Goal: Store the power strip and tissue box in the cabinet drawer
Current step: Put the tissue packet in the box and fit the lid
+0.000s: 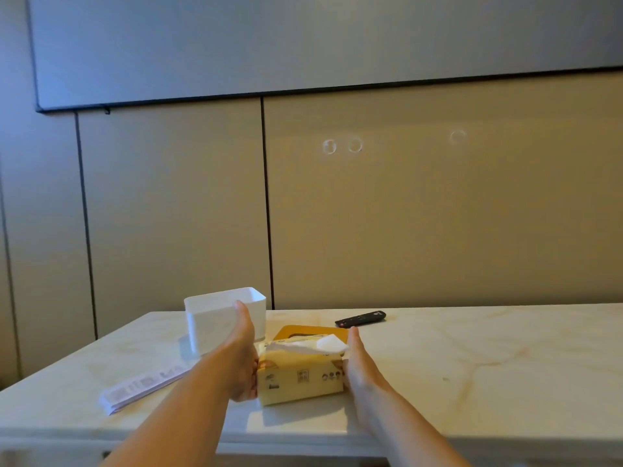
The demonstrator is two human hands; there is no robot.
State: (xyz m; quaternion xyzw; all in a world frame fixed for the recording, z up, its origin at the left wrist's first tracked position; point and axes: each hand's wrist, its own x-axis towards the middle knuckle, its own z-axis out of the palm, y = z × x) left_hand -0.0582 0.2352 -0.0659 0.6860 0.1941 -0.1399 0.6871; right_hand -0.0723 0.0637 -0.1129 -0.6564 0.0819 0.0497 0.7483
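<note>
Two bare hands press on a yellow cardboard tissue box (300,377) from opposite ends. The left hand (243,358) lies flat against the box's left end, palm turned inward, its fingers straight and pointing away from the person toward the wall. The right hand (359,364) mirrors it on the right end, fingers likewise stretched out and laid together, not curled round anything. Neither hand wraps the box; it is squeezed between the two palms. Where the thumbs lie cannot be made out.

This tissue box sits near the front edge of a pale, marble-patterned tabletop (472,358), about midway along its visible width. A white tissue (323,343) pokes out of its top slot, and small printed figures run along its near side. A shadow falls on the marble just below the box, toward the person, so it looks slightly raised, though whether its bottom touches the surface cannot be told.

Just behind the box lies a flat mustard-yellow piece with rounded corners (303,332); what it is cannot be told. Behind the left hand stands an open white plastic rectangular bin (215,320), close to the wall. A slim black remote control (360,319) lies farther back on the right, well apart from the hands. A folded white printed paper leaflet (141,387) rests on the left part of the tabletop, beside the left forearm.

Beige wall panels (438,214) with dark vertical seams rise behind the table, and a large grey board with a thin dark frame (303,42) hangs above them.
</note>
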